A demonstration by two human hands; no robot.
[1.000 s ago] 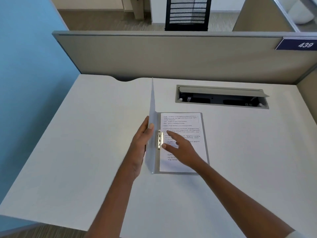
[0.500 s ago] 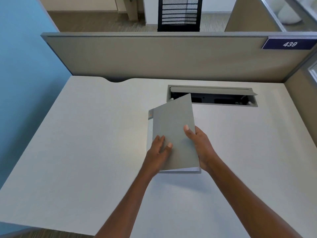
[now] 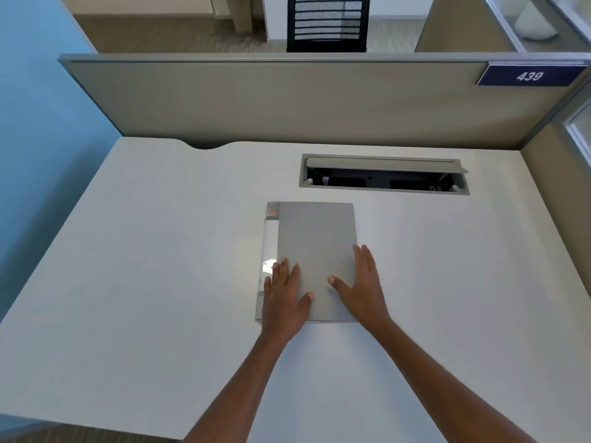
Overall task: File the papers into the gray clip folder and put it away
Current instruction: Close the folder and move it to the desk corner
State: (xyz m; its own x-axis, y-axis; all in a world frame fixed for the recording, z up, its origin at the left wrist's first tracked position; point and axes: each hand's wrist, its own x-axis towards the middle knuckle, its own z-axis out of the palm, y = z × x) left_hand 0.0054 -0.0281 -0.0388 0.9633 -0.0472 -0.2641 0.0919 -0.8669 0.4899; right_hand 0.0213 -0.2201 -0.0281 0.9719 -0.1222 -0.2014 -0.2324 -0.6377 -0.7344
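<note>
The gray clip folder [image 3: 315,238] lies closed and flat on the white desk [image 3: 153,266], its spine with a clear strip and a small label on the left. The papers are hidden under its cover. My left hand [image 3: 284,298] rests flat on the folder's lower left part, fingers spread over the spine side. My right hand [image 3: 363,287] lies flat on the lower right edge, thumb on the cover and fingers along the edge. Neither hand grips anything.
An open cable tray [image 3: 383,174] is sunk into the desk behind the folder. A beige partition [image 3: 287,100] with a sign reading 439 [image 3: 529,75] bounds the back, a blue wall [image 3: 38,123] the left. A black mesh chair [image 3: 327,24] stands beyond.
The cover stood upright over the papers, then swung down to the right. Now it lies flat and closed, and both hands press on it.
</note>
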